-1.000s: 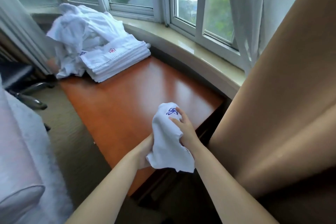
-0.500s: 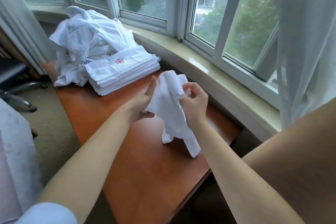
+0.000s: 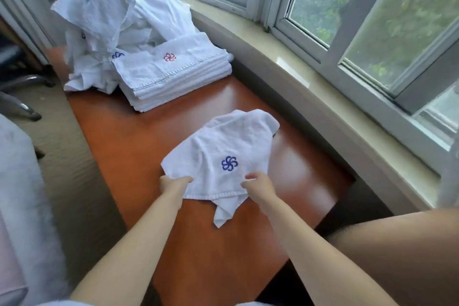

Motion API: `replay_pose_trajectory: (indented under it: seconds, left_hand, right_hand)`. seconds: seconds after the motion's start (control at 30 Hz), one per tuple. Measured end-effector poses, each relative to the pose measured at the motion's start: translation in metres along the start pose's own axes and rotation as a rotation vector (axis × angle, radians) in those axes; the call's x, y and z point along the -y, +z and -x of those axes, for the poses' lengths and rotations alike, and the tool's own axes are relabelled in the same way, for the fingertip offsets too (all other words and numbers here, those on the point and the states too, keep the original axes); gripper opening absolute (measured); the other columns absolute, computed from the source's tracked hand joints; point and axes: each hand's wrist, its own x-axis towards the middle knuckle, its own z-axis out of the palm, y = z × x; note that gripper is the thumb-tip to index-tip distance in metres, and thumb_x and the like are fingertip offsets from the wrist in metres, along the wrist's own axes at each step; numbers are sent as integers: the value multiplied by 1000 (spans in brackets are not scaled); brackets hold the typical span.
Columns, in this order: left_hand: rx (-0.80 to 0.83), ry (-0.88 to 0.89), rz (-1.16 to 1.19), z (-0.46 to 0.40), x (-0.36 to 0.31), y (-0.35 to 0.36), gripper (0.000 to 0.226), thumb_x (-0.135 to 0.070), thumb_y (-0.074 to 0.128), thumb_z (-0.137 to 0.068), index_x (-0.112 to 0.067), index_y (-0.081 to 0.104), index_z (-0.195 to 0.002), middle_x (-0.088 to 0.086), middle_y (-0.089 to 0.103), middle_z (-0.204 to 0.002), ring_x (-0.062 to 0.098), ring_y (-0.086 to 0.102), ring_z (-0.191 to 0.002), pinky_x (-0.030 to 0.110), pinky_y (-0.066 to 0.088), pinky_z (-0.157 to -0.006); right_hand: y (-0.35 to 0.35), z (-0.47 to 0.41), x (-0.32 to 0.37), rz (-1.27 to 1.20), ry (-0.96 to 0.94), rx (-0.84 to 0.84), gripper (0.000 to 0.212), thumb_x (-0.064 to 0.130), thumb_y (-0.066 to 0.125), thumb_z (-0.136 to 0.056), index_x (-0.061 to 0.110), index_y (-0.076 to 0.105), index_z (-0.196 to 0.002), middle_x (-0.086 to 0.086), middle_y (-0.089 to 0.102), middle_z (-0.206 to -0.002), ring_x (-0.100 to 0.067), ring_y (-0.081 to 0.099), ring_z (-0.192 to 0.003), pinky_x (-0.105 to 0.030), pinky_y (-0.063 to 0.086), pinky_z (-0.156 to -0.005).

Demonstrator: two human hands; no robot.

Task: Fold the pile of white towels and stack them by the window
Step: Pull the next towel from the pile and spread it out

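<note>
Head view: small white terry towel with blue pinwheel emblem (image 3: 221, 154) lies rumpled on the orange-brown wooden table (image 3: 139, 146), nearer than the folded white towel stack (image 3: 171, 74). Left hand (image 3: 173, 184) and right hand (image 3: 258, 186) each pinch its near edge; towel extends away from both, toward the stack.

Can't see the fingertips of the left hand (image 3: 175, 181), tucked under the towel (image 3: 218, 156). Same with the right hand (image 3: 257, 185), fingers buried in the cloth. Pile of unfolded towels (image 3: 109, 15) cut off at the top edge. Chair base (image 3: 22, 97) chopped by the left edge, pretty blurry.
</note>
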Motion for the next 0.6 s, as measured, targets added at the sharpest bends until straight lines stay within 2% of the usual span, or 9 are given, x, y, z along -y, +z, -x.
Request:
replay_pose_trajectory:
  seconds: [0.07,0.13,0.2,0.27,0.33,0.37,0.5,0.57,0.6]
  left_hand:
    - [-106,68,-22,2,7,4,66,-5,78,-75,1,43,-130,7,54,-121,30,56,-111,34,46,-83]
    - [-152,92,-68,3,6,5,60,-4,78,-75,3,47,-126,13,59,-121,33,59,-108,34,46,-78]
    - [-123,42,-128,5,5,5,49,-6,76,-79,7,54,-121,19,63,-114,35,64,-98,34,49,-73]
    - [-81,-5,-140,8,0,3,30,-11,71,-85,5,61,-109,16,63,-97,30,62,-79,32,50,-66]
    - [-50,92,-29,13,-12,0,11,-17,64,-91,-7,60,-94,9,57,-92,27,58,-81,35,50,-72]
    - [-67,207,56,16,-21,-2,11,-20,60,-94,-9,59,-95,8,55,-95,25,58,-89,37,49,-78]
    - [-346,659,252,36,-61,-18,33,-25,41,-103,-8,47,-131,1,51,-111,14,48,-99,23,36,-83]
    - [-353,674,244,36,-65,-18,30,-26,44,-102,-9,49,-127,2,53,-106,16,50,-92,25,38,-79]
    - [-321,591,236,32,-60,-15,31,-25,48,-100,-8,51,-125,3,57,-107,19,53,-92,27,43,-79]
  right_hand:
    - [3,-10,-9,-23,73,-158,50,17,60,-84,16,51,-133,-10,53,-132,-28,54,-115,-32,48,-90]
    - [5,-15,-15,-43,148,-250,62,21,62,-85,15,40,-142,-12,42,-140,-33,45,-125,-36,43,-97]
    - [7,-22,-19,-241,213,-237,66,19,65,-85,11,37,-145,-11,44,-137,-32,49,-119,-34,47,-86]
    - [4,-27,-15,-475,236,-184,44,12,63,-85,2,54,-127,-10,60,-109,-24,58,-88,-28,45,-62]
    - [-2,-28,-4,-529,149,-226,17,14,60,-89,1,64,-100,-10,62,-85,-20,53,-71,-27,41,-57]
    - [-6,-25,6,-546,66,-284,16,19,58,-91,4,63,-89,-9,61,-80,-20,52,-71,-29,41,-61]
    - [-41,-9,58,-760,-375,-621,28,33,51,-93,14,50,-72,1,49,-71,-12,46,-67,-28,40,-64]
    - [-56,-13,69,-736,-488,-693,26,34,53,-90,16,48,-71,0,46,-75,-9,43,-67,-23,38,-65]
    - [-60,-16,70,-691,-453,-681,22,35,55,-87,17,51,-73,-1,49,-81,-11,46,-70,-24,40,-68]
